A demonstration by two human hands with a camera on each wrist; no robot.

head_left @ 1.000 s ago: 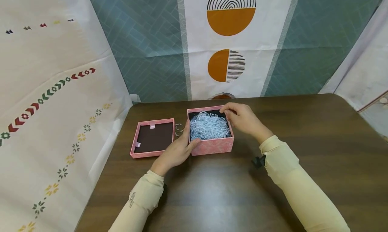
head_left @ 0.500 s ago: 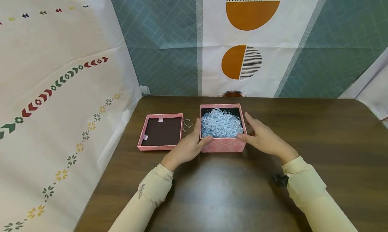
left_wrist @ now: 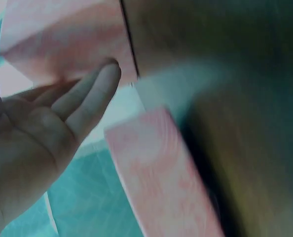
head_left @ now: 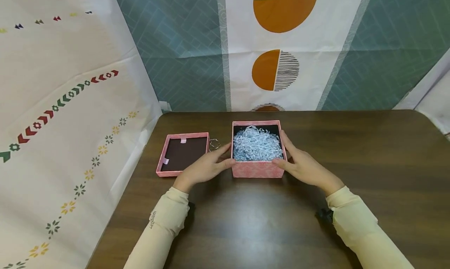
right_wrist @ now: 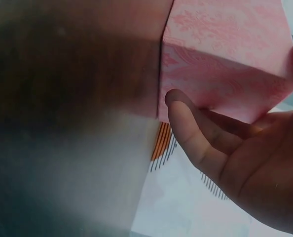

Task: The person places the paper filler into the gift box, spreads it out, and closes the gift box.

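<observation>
The square pink patterned cardboard box, full of pale blue paper shreds mid-counter, looks light yet crushable to me, so my left hand and right hand press its sidewalls with straight fingers

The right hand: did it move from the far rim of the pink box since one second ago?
Yes. The right hand came toward the person, off the far rim, and now presses the pink box's right side.

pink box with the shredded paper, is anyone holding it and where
Yes: the pink box is held by its two side walls, left hand and right hand pressing with straight fingers.
</observation>
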